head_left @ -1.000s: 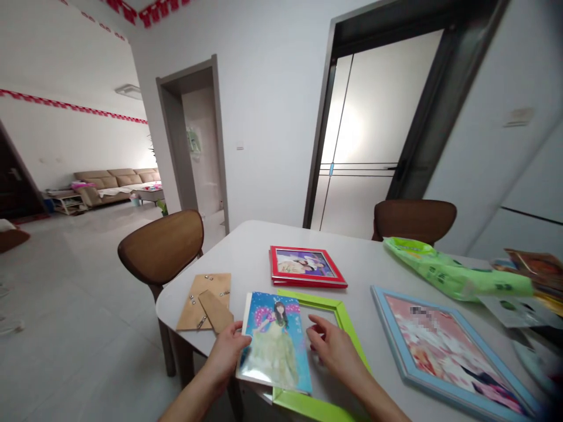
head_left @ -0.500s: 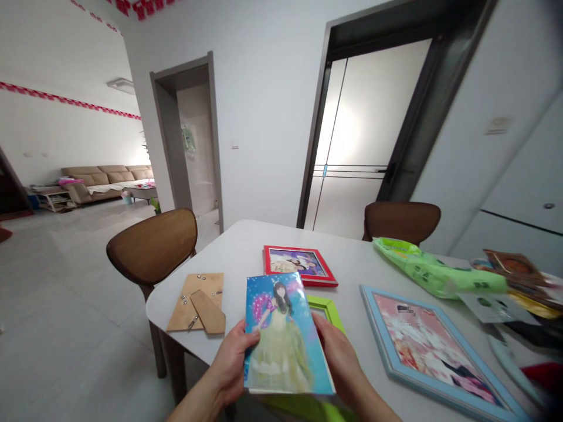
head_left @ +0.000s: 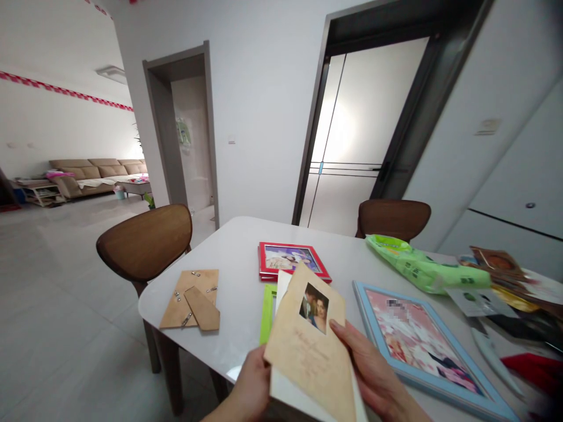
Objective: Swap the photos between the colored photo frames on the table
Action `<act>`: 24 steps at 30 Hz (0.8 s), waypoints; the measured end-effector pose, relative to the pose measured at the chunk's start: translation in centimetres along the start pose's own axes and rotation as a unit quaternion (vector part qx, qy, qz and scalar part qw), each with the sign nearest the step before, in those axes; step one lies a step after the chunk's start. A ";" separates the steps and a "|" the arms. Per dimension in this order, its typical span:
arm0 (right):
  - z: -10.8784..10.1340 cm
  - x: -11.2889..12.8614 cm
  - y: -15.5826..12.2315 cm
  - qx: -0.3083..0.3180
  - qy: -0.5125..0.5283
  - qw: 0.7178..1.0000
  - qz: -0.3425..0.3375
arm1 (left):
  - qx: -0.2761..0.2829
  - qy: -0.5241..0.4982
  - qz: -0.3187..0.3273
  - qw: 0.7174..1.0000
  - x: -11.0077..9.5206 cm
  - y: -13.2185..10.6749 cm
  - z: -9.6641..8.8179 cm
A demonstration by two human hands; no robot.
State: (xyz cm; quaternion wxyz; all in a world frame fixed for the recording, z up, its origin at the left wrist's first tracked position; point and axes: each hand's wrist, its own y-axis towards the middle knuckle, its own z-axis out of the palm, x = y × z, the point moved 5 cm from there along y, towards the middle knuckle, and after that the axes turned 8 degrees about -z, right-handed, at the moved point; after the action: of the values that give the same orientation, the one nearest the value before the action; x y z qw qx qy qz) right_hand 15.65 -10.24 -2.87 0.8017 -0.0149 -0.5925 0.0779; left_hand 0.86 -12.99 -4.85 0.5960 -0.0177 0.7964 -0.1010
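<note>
Two grips: left hand (head_left: 251,385) and right hand (head_left: 375,375) closed on tan rectangular paper card (head_left: 308,351).
Handling: likely best by edges, off its photo (head_left: 314,308).

A tan card (head_left: 308,346) bears a small portrait, near red (head_left: 292,259), green (head_left: 266,305) and pale-blue frames (head_left: 422,346).

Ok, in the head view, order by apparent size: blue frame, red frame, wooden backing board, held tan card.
1. blue frame
2. tan card, held nearest the camera
3. red frame and wooden backing board: alike, unranked; red one lies farther
</note>
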 end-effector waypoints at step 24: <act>-1.3 -0.2 5.7 -0.040 -0.438 0.894 -0.079 | -0.037 0.242 0.160 0.956 0.6 -1.0 -1.6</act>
State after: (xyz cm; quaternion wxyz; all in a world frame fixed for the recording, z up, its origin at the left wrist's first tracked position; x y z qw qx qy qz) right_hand 16.22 -4.53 -4.13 0.4628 0.0355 -0.8857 -0.0112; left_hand -0.93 -13.89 -4.82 0.3931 0.1135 0.9121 0.0239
